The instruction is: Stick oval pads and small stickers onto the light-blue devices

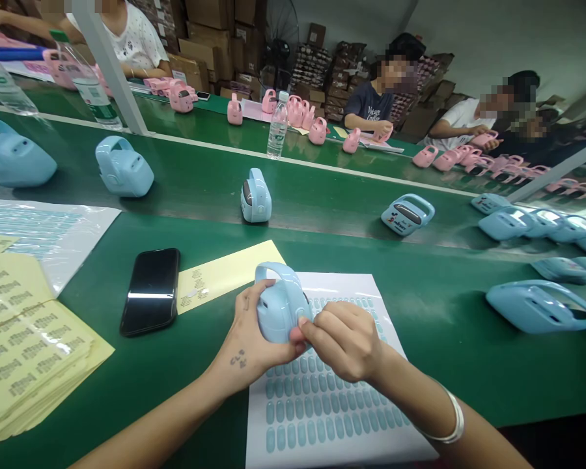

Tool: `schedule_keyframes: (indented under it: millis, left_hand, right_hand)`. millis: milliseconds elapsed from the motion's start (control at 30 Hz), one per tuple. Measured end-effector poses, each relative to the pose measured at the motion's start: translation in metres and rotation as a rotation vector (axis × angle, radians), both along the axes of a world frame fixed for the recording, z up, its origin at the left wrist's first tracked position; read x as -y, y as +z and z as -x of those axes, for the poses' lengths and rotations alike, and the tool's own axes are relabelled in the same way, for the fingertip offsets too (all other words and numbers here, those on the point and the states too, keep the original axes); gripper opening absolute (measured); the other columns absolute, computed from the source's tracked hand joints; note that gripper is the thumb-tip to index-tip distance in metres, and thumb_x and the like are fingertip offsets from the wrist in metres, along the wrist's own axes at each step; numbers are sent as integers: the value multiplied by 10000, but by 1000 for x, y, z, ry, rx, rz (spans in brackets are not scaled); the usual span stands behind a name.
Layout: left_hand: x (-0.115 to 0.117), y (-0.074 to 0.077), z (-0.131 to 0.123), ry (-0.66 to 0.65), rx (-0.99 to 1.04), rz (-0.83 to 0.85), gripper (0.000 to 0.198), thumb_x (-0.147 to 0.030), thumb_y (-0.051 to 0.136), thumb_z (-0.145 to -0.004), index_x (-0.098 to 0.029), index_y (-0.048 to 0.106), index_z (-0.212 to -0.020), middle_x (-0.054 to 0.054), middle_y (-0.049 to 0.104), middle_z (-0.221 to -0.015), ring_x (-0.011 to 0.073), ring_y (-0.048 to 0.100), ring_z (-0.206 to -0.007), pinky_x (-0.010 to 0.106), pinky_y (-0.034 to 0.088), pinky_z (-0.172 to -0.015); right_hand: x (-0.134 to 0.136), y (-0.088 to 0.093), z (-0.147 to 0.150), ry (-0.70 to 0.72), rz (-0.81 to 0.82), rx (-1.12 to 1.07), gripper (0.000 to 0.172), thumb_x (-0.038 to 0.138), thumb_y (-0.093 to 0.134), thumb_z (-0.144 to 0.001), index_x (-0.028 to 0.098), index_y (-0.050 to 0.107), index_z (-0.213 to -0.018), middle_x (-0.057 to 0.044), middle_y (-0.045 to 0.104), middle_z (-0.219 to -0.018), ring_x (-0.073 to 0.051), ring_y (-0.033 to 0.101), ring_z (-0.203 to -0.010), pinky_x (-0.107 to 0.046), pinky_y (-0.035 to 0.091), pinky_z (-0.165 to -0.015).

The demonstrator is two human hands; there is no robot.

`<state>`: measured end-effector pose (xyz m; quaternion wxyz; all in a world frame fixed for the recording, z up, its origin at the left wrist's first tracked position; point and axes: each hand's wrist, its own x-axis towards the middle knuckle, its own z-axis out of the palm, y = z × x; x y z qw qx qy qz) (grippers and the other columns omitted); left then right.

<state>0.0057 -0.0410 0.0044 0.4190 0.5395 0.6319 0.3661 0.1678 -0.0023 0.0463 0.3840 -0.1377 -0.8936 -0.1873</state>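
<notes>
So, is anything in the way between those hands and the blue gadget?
Nothing visible is: the left hand grips the blue gadget directly, and the right hand is up against its side. The sheet of pale blue ovals lies below, not between them.

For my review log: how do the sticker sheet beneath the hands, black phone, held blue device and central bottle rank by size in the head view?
1. Sticker sheet
2. Black phone and held blue device: too alike to rank, device partly covered
3. Central bottle
</notes>
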Motion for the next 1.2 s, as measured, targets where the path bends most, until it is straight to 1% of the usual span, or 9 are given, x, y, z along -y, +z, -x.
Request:
schedule_keyframes:
  millis: [167, 300, 367, 533, 633, 767, 867, 1000, 1200]
  left_hand:
    - [-2, -3, 4, 2, 33, -7, 908, -459, 777, -480, -256, 351, -1256, 127, 371, -1269, 343, 446, -1176, 532, 331, -1015]
    - [-9, -3, 10, 22, 281, 70, 880, -451, 777, -520, -256, 348, -1263, 128, 433, -1269, 350, 458, -1170, 532, 358, -992]
    - [-14, 2, 15, -40, 538, 98, 857, -435, 776, -542, -271, 350, -1268, 116, 485, -1251, 353, 485, -1151, 519, 411, -947]
    - [-27, 24, 49, -103, 1047, -226, 774, -535, 732, -547, -270, 487, -1231, 96, 547, -1241, 404, 442, -1204, 551, 430, -931]
    - [-37, 34, 82, 41, 1111, -423, 761, -677, 627, -582, -312, 499, -1238, 52, 518, -1312, 422, 316, -1295, 641, 346, -965]
    - [-47, 36, 118, 205, 1119, -499, 743, -782, 440, -644, -332, 503, -1232, 40, 490, -1357, 425, 256, -1327, 736, 195, -970]
    - [-51, 33, 129, 289, 1160, -522, 736, -803, 391, -644, -348, 525, -1207, 37, 499, -1351, 412, 299, -1311, 724, 176, -983]
    - [-52, 28, 131, 315, 1225, -528, 682, -777, 407, -666, -329, 570, -1154, 59, 540, -1300, 392, 383, -1264, 653, 333, -939]
    - [-53, 31, 125, 364, 1285, -513, 614, -720, 427, -709, -284, 598, -1107, 68, 599, -1206, 336, 461, -1209, 523, 469, -873]
  right_hand:
    - [-1, -11, 1, 80, 99, -93, 116, 154, 566, -878, 95, 582, -779, 14, 472, -513, -109, 407, -463, -262, 293, -412]
    - [-7, -7, -7, 100, 322, 51, 545, 463, 215, -979, 79, 600, -1000, -86, 590, -748, -152, 517, -612, -283, 433, -496]
    - [-15, 1, -15, 130, 423, 52, 581, 508, 184, -966, 118, 593, -1097, -108, 585, -904, -171, 554, -747, -296, 484, -579]
    - [-51, 8, -4, 126, 701, -629, 371, 364, 278, -991, 215, 617, -1014, -34, 525, -835, -115, 512, -648, -252, 437, -541]
    - [-65, -7, 39, -27, 866, -235, 259, 251, 382, -962, 172, 621, -901, -35, 574, -812, -126, 548, -712, -250, 442, -610]
    - [-62, -36, 112, -7, 907, 312, 155, 210, 502, -909, 154, 643, -876, -64, 611, -882, -173, 579, -843, -258, 429, -652]
    - [-56, -57, 147, -14, 901, 399, 168, 206, 494, -907, 124, 638, -878, -109, 600, -948, -212, 585, -840, -276, 410, -606]
    - [-51, -72, 160, -31, 943, 475, 184, 202, 459, -919, 117, 619, -886, -120, 575, -1002, -201, 590, -767, -282, 403, -588]
    - [-51, -66, 160, 49, 1143, 463, 96, 192, 569, -855, 131, 643, -867, -97, 546, -1058, -154, 576, -767, -285, 441, -683]
